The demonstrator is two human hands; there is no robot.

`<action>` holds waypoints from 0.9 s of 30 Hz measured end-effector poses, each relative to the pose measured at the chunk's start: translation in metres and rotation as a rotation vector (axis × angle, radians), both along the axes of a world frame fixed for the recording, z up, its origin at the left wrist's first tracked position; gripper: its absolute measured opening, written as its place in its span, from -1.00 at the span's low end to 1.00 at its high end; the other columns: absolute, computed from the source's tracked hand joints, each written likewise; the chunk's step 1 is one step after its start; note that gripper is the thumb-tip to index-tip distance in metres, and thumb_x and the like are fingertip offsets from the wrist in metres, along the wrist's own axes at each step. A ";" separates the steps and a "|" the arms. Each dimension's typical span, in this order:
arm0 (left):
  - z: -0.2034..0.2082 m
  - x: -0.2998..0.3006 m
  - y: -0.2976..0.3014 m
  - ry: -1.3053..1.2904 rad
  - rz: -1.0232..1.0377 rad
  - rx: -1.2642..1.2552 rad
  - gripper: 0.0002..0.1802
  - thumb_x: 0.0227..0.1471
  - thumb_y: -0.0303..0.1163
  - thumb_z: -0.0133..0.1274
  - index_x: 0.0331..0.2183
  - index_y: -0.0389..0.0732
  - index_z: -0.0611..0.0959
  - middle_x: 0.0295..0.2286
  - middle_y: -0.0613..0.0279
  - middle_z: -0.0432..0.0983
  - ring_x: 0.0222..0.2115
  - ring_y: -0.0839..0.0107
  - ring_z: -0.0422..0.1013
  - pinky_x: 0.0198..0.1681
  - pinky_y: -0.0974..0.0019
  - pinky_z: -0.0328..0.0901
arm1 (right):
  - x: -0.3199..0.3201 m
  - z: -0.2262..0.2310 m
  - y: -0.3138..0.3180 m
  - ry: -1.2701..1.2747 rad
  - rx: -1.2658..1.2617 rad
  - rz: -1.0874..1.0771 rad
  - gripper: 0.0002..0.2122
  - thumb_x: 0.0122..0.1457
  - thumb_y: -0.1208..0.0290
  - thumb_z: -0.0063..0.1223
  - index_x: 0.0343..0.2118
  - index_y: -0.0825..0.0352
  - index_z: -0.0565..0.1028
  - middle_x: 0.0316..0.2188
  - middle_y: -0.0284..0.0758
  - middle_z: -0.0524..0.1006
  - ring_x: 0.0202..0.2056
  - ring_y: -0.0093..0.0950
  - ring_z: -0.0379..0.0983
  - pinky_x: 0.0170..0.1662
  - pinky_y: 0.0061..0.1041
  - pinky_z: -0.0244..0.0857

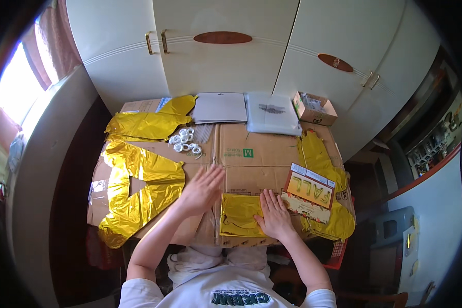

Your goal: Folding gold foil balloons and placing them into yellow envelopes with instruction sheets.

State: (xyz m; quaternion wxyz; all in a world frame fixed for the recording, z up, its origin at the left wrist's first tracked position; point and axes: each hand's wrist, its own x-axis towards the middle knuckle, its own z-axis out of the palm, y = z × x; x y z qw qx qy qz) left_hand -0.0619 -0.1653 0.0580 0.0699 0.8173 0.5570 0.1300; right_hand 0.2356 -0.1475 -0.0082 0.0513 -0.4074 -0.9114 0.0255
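Observation:
A gold foil balloon [238,213], folded into a flat rectangle, lies at the front edge of the cardboard-covered table. My right hand [275,215] rests flat on its right end, fingers stretched out. Just beyond its left corner hovers my left hand [204,189], fingers extended and holding nothing. Right of my right hand is a printed card [309,192], partly over flat gold foil balloons [336,218]. On the left spreads a letter-shaped gold foil balloon [156,177] with a hole in its middle. Another gold foil balloon [143,126] lies behind it.
Small white rolls [185,139] sit beside thin clear straws [205,133]. Along the back are a stack of pale cards [220,108], a stack of clear plastic bags [274,117] and an open carton [315,114] of small packets. White cabinets [220,61] stand behind the table.

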 end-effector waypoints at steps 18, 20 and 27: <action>-0.050 0.052 -0.046 0.130 -0.266 0.067 -0.07 0.14 0.28 -0.23 0.20 -0.37 0.24 0.23 -0.23 0.06 0.29 -0.03 -0.04 0.32 0.01 -0.13 | 0.004 0.006 -0.002 -0.011 0.101 0.099 -0.33 0.29 -0.01 -0.23 0.30 0.41 0.05 0.34 -0.09 0.01 0.38 -0.22 -0.17 0.38 -0.15 -0.31; -0.049 0.052 -0.045 0.134 -0.272 0.062 -0.05 0.13 0.29 -0.23 0.20 -0.38 0.23 0.23 -0.25 0.06 0.29 -0.05 -0.04 0.33 0.00 -0.13 | 0.009 0.008 0.000 -0.067 0.053 0.236 -0.28 0.25 -0.08 -0.18 0.31 0.37 0.05 0.35 -0.10 0.01 0.38 -0.22 -0.18 0.38 -0.13 -0.30; -0.027 0.053 -0.063 0.185 -0.320 -0.039 0.11 -0.07 0.33 -0.01 0.22 -0.40 0.20 0.24 -0.24 0.02 0.30 -0.04 -0.07 0.32 0.00 -0.14 | 0.030 0.038 -0.021 -0.166 -0.147 0.397 -0.05 0.03 -0.35 -0.05 0.33 0.28 0.04 0.36 -0.14 -0.02 0.38 -0.18 -0.19 0.38 -0.11 -0.31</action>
